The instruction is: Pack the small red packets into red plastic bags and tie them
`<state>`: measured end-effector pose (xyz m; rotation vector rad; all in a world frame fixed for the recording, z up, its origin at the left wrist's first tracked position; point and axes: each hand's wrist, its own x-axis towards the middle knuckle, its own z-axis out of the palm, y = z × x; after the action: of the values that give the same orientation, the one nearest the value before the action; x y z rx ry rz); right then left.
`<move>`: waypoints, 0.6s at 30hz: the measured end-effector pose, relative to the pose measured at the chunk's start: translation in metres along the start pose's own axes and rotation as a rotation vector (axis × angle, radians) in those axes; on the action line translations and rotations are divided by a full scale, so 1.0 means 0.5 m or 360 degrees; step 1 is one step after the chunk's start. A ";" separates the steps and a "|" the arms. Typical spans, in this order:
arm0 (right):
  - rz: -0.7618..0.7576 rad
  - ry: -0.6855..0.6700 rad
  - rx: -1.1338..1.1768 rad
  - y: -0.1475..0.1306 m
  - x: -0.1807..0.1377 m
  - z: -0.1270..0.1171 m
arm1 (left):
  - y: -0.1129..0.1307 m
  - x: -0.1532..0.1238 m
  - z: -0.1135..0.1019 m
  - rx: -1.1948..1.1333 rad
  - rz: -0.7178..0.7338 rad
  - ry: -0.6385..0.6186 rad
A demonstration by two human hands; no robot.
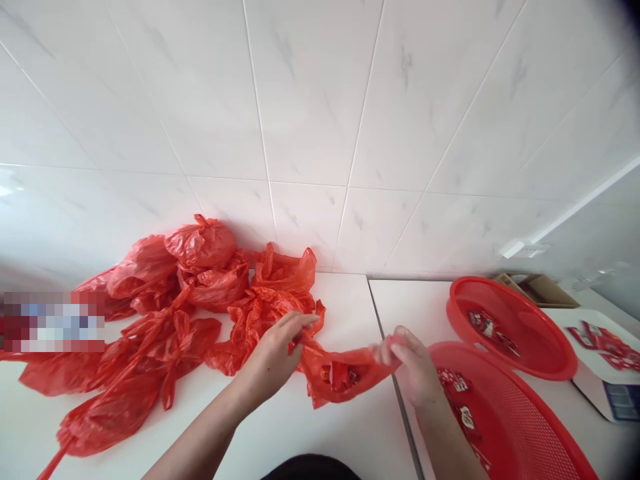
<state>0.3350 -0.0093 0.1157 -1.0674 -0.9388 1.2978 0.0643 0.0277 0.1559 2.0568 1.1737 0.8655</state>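
A red plastic bag (320, 390) is stretched between my two hands above the white table. Inside its mouth several small red packets (340, 375) show. My left hand (280, 347) pinches the bag's left handle, fingers closed around the thin plastic. On the other side, my right hand (413, 363) grips the right handle; its fingertips are slightly blurred. Just beyond my left hand lies a heap of crumpled red bags (270, 307). To my right, under the right forearm, is a large red mesh basket (525, 413) with several packets in it.
Several filled, knotted red bags (200, 243) are piled on the left against the tiled wall (310, 133). A smaller red basket (550, 357) stands back right, near a cardboard box (547, 291) and a white tray (583, 363) holding red packets. A gap runs between two tabletops.
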 end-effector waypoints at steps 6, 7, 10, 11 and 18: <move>0.0218 -0.0153 -0.0180 0.005 -0.019 0.073 | 0.056 0.028 0.012 -0.0009 0.0194 -0.0178; 0.0250 -0.0243 -0.0316 0.006 -0.024 0.085 | 0.060 0.031 0.024 -0.0096 0.0177 -0.0184; 0.0315 -0.0536 -0.0517 0.022 -0.029 0.119 | 0.062 0.034 0.069 -0.0448 0.0052 -0.0149; 0.0338 -0.0544 -0.0513 0.031 -0.027 0.127 | 0.059 0.032 0.082 -0.0530 -0.0003 -0.0092; 0.0555 0.0023 0.0029 0.087 -0.006 0.138 | 0.011 -0.004 0.110 -0.0177 0.0238 -0.0163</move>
<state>0.2566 -0.0079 0.0921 -1.2631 -0.7486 1.5765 0.1090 0.0134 0.1267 2.0914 0.9065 0.8639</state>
